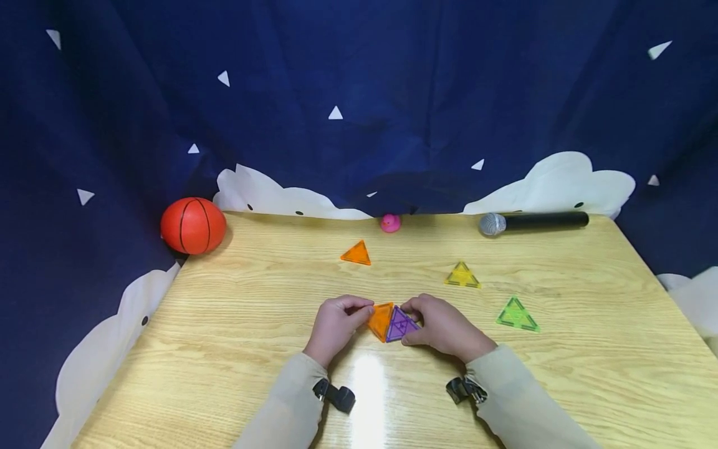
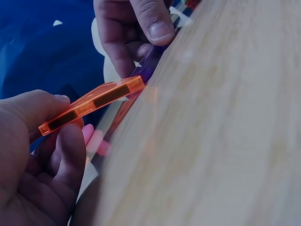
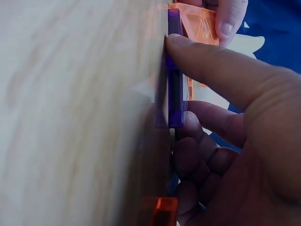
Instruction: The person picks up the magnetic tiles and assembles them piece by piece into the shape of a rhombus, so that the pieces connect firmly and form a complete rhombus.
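Observation:
Between finger and thumb my left hand (image 1: 335,324) pinches one corner of an orange triangular magnetic tile (image 1: 381,320). In the left wrist view the orange tile (image 2: 89,104) is tilted, its held corner raised off the wood and its far corner low beside the purple piece. My right hand (image 1: 444,325) grips a purple triangular magnetic tile (image 1: 401,325) by its edges. Seen from the right wrist, the purple tile (image 3: 175,89) lies flat at the tabletop, thumb on its near edge. The two tiles meet along neighbouring sides.
Another orange triangle (image 1: 358,253) lies farther back, with a yellow triangle (image 1: 462,275) and a green triangle (image 1: 517,315) to the right. A pink rubber duck (image 1: 390,223), a microphone (image 1: 533,222) and a red ball (image 1: 194,226) line the back of the wooden table (image 1: 252,280).

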